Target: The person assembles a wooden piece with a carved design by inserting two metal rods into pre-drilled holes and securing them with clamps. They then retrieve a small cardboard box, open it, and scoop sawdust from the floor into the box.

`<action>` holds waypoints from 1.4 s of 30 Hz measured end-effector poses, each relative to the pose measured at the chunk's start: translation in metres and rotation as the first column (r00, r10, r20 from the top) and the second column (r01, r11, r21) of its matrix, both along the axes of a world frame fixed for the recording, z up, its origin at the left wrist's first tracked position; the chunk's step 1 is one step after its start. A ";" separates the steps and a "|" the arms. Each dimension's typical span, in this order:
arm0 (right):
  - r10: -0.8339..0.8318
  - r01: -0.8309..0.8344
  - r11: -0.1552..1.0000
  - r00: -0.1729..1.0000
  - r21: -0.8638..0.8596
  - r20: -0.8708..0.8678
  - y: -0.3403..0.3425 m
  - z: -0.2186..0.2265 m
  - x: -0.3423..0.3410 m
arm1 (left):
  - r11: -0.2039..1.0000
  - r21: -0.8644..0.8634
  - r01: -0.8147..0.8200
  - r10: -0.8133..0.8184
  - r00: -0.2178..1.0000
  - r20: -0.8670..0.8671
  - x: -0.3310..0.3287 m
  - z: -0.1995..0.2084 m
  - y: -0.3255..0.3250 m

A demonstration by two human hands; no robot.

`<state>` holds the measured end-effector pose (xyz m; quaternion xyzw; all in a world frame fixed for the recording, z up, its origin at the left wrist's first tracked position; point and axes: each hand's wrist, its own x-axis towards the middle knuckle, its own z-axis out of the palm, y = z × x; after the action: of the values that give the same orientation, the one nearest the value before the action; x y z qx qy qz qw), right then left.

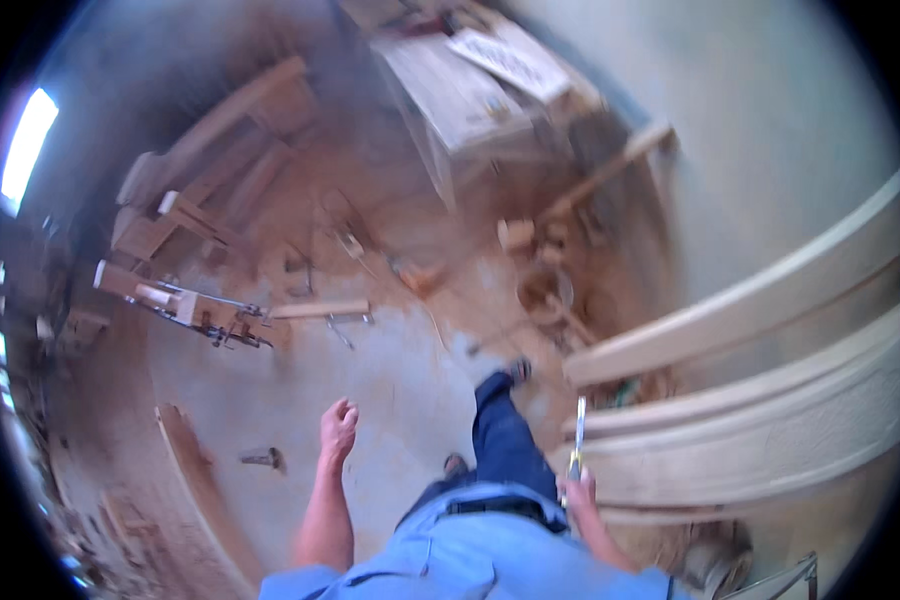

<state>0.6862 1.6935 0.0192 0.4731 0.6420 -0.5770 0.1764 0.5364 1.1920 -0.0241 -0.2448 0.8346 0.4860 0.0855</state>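
Note:
My right hand (580,492) is wrapped round the handle of a chisel (578,447), a yellow-and-dark grip with a pale flat blade pointing up and away from me. Just right of it is a large pale wooden piece (740,440) with a curved moulded edge, and a long wooden beam (740,305) lies beyond that. My left hand (339,428) hangs over the floor with its fingers curled in, and nothing shows in it. On the floor, left of that hand, lies a hammer-like tool (262,458).
A wooden workbench (460,90) bearing a pale board stands at the far side. Metal clamps (215,315) and a wooden bar (320,309) lie ahead to the left. A cable (436,322) runs across the sawdust-covered floor, and a curved plank (200,480) lies on the left.

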 end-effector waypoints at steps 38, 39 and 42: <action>-0.683 0.580 0.730 0.632 0.363 0.365 -0.068 -0.225 -0.372 | 0.613 -0.252 0.749 -0.774 0.633 -0.001 -0.678 -0.620 0.593; -0.635 0.495 0.770 0.651 0.401 0.416 -0.067 -0.226 -0.373 | 0.445 -0.475 0.759 -0.857 0.515 0.021 -0.671 -0.617 0.596; -0.418 0.213 0.885 0.753 0.413 0.508 -0.055 -0.219 -0.385 | 0.302 -0.363 0.881 -0.910 0.380 0.164 -0.670 -0.586 0.624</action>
<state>0.3012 1.6382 -0.2003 0.7525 0.5525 -0.3091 0.1816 -0.1336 1.8161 -0.6104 0.2669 0.9092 0.1860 0.2597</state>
